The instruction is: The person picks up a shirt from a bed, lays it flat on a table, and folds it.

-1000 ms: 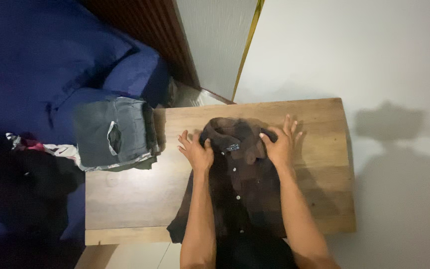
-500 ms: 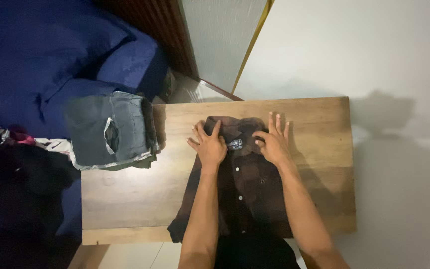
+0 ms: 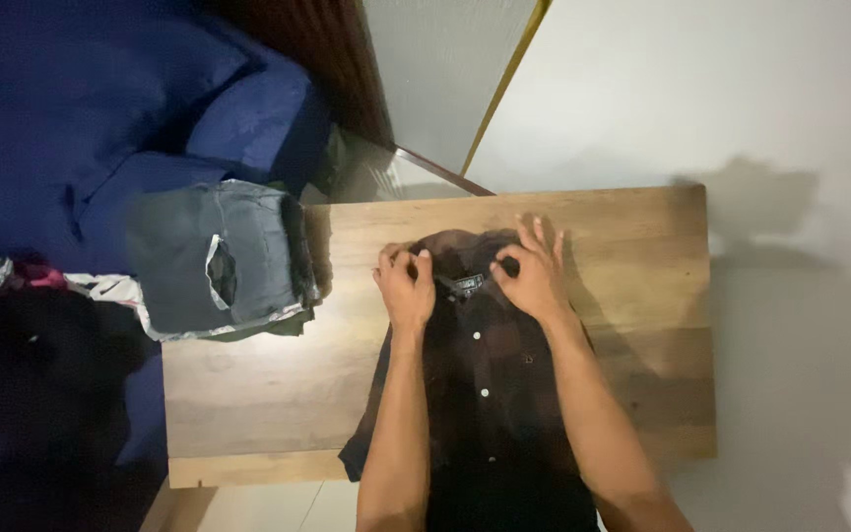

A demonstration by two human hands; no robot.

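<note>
On the wooden table point(image 3: 632, 296) lies a dark brown button-up shirt point(image 3: 480, 384), its long axis running from six o'clock, where the hem spills off the near edge toward the person, up to twelve o'clock, where the collar point(image 3: 460, 258) sits about mid-table. Both hands work at that collar end. At about eleven o'clock of the shirt's button line, the left hand point(image 3: 406, 286) has its fingers curled in and bunched, pinching the collar's left side. At one o'clock, the right hand point(image 3: 529, 276) pinches the collar's right side between thumb and forefinger, with the other fingers fanned out flat toward twelve o'clock. A small label shows between the two hands, and each is about equally near the collar, one to a side, so the cloth lies directly under and just ahead of the fingertips. Off at nine o'clock, a stack of folded grey jeans point(image 3: 214, 261) rests on the table's left corner, well apart from the shirt, overlapping dark blue bedding point(image 3: 100, 108) beyond.
</note>
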